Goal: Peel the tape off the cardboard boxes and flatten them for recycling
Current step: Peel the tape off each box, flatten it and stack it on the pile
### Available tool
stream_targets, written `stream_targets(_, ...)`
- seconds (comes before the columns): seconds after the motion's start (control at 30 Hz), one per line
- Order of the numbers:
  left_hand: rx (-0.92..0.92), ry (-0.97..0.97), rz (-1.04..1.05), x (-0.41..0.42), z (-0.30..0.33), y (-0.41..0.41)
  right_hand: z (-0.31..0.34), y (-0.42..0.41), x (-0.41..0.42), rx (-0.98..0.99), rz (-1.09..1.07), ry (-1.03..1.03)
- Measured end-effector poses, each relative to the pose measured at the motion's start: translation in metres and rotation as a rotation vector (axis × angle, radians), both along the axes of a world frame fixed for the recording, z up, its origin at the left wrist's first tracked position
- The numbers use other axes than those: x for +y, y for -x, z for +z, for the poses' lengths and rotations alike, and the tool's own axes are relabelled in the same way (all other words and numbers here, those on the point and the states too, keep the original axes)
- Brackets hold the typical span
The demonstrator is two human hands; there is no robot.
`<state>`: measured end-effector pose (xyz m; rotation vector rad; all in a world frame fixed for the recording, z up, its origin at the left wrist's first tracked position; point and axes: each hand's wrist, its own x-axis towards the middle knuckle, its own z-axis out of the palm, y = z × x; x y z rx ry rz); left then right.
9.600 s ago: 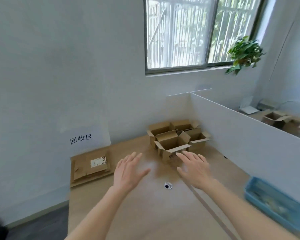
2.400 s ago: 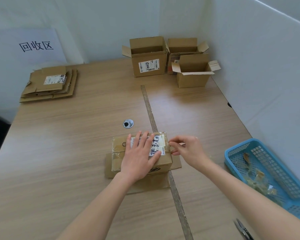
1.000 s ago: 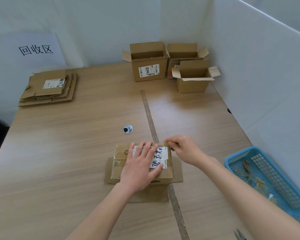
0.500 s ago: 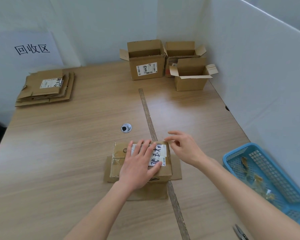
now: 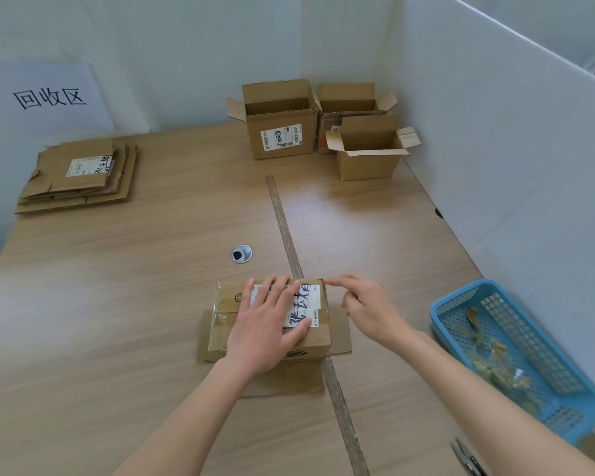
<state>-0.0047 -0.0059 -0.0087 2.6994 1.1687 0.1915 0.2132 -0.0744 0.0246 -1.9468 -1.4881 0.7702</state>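
**On the desk: one taped box under both hands**

Head view: near the front of the wooden desk [image 5: 117, 304] sits a taped box [image 5: 227, 304], its lower flaps splayed. The left hand [image 5: 268, 324] lies flat and spread on its label. The right hand [image 5: 368, 307] reaches the box's far right corner, fingertips pinched together; whether they hold tape I cannot tell. Three open boxes [image 5: 282, 121] stand at the far corner.

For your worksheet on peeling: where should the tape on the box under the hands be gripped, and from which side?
Pinch the tape at the box far right top corner, coming from the right, where the right hand fingertips already reach; the left hand lies flat on top, steadying it.
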Motion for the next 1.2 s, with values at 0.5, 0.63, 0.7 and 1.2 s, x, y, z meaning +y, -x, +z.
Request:
stream_targets(0.5, 0.000, 0.027, -0.007, 0.000, 0.003, -0.001, -0.015, 0.001, -0.028, -0.024, -0.025, 0.019)
stream_targets(0.63, 0.057, 0.056, -0.025, 0.001, 0.010, -0.005, -0.015, -0.005, -0.032, -0.062, 0.001, 0.054)
stream_targets(0.7, 0.100, 0.067, -0.023, 0.002, 0.014, -0.012, -0.015, -0.006, -0.033, -0.003, -0.002, 0.086)
stream_targets(1.2, 0.140, 0.003, 0.039, -0.012, 0.008, -0.023, -0.011, -0.002, -0.047, 0.085, -0.071, 0.015)
